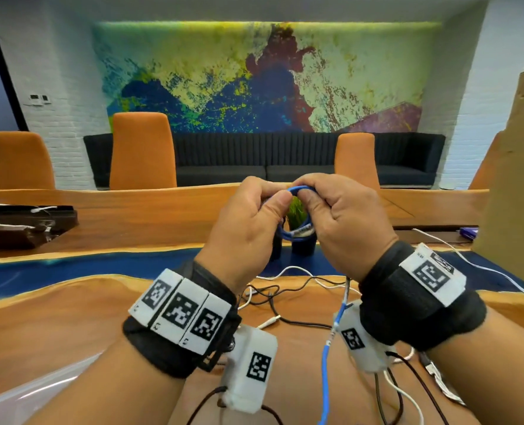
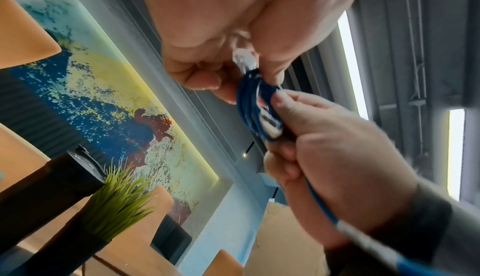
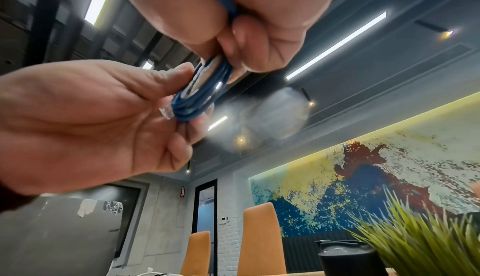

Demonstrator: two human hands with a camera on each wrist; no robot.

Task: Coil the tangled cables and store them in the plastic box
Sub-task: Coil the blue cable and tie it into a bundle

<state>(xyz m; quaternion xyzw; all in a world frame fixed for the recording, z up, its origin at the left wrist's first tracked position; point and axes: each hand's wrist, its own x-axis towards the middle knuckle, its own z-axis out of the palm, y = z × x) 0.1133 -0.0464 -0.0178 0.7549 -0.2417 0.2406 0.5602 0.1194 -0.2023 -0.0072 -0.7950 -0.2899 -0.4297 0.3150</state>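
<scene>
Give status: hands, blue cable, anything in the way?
Left hand and right hand both pinch the blue cable coil, held above the table. Loose tail hangs uncoiled. Other cables lie tangled on table.

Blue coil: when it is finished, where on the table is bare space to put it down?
Bare wood lies left of the left hand, before the blue strip. Crowded: loose cables under the blue coil and right hand.

Orange chairs (image 1: 142,150), dark sofa (image 1: 263,157), abstract mural (image 1: 254,78), white brick wall (image 1: 61,96).
</scene>
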